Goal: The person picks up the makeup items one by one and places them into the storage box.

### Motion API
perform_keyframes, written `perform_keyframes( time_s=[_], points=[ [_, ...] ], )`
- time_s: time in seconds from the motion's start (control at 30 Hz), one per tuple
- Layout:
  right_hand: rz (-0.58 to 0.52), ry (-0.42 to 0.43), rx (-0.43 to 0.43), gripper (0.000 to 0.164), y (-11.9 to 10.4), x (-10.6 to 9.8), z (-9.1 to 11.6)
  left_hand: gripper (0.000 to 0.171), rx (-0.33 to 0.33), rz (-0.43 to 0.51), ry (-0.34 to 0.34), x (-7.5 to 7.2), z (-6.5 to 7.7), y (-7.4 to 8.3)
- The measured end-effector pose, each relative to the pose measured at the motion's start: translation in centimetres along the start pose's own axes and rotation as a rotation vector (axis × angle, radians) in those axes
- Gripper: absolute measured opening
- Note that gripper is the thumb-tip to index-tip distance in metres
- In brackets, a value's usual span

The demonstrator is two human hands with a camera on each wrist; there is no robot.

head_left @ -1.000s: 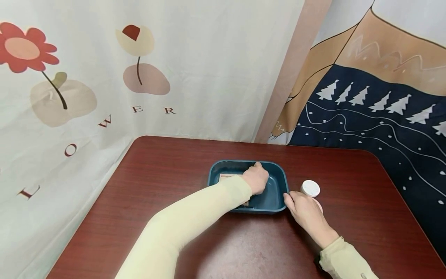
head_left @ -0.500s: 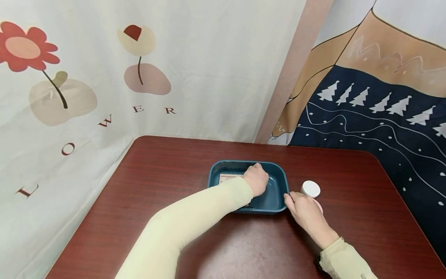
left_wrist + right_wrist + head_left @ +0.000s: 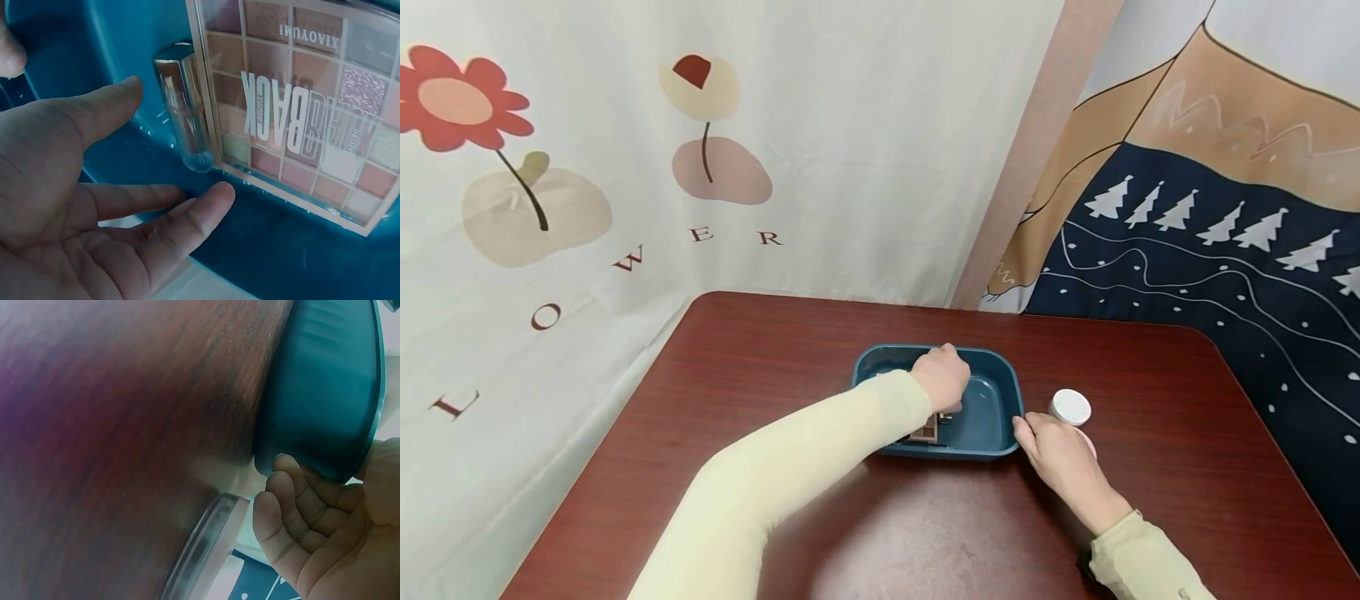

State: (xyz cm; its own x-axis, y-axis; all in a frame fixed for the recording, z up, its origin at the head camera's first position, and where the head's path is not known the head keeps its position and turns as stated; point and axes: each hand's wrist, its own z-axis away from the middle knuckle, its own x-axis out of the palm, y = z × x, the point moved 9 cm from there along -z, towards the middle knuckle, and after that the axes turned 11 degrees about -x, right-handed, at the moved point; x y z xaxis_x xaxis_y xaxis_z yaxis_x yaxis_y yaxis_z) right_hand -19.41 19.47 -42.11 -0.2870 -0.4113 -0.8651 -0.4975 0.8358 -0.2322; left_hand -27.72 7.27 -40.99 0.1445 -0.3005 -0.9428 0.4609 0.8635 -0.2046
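A blue rectangular plastic basin (image 3: pixel 988 417) stands on the table. In it lies an eyeshadow palette (image 3: pixel 281 106) with a clear lid and white lettering. A lipstick tube (image 3: pixel 184 109) with a shiny metallic cap lies along the palette's edge. My left hand (image 3: pixel 942 379) is inside the basin; in the left wrist view its thumb and fingers are spread apart beside the lipstick, with nothing between them. My right hand (image 3: pixel 1060 458) grips the basin's right end, thumb at the rim and fingers against the outer wall (image 3: pixel 322 394). The left forearm covers part of the palette in the head view.
A small jar with a white lid (image 3: pixel 1070 407) stands right of the basin. Beside it is a round pink item (image 3: pixel 1087 444), partly hidden by my right hand. The reddish-brown table (image 3: pixel 760 358) ends at a flower-print curtain (image 3: pixel 850 167) behind and a dark tree-print cloth (image 3: pixel 1187 250) at right.
My left hand has moved a little left and away from the basin's middle, and the lipstick and the palette's near corner now show. The right hand has stayed at the rim.
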Motion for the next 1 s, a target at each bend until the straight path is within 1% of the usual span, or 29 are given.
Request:
perform_keyframes(
  time_s=[0.13,0.3,0.43,0.57,0.67,0.73,1.0],
  points=[
    [-0.005,-0.001,0.004,0.042,0.0,0.0,0.0,0.03,0.02,0.073,-0.01,-0.2,0.3,-0.8],
    [-0.005,0.006,0.002,0.041,0.0,-0.1,0.0,0.036,0.039,0.114,0.009,-0.4,1.1,-1.9],
    [-0.007,0.003,0.009,0.041,0.0,-0.1,0.1,0.04,0.051,0.113,0.047,-0.3,1.9,-2.9],
    [-0.013,-0.004,0.016,0.041,0.1,-0.1,0.1,0.043,0.073,0.074,0.092,-0.1,2.7,-3.7],
    [-0.012,-0.006,0.02,0.041,0.1,-0.1,0.1,0.046,0.088,0.072,0.116,0.1,3.1,-4.3],
    [-0.01,-0.008,0.02,0.041,0.1,-0.1,0.1,0.05,0.095,0.086,0.134,0.2,3.4,-4.6],
    [-0.005,-0.002,0.014,0.041,0.0,-0.2,0.0,0.047,0.119,0.119,0.231,0.7,4.7,-5.7]
  ],
)
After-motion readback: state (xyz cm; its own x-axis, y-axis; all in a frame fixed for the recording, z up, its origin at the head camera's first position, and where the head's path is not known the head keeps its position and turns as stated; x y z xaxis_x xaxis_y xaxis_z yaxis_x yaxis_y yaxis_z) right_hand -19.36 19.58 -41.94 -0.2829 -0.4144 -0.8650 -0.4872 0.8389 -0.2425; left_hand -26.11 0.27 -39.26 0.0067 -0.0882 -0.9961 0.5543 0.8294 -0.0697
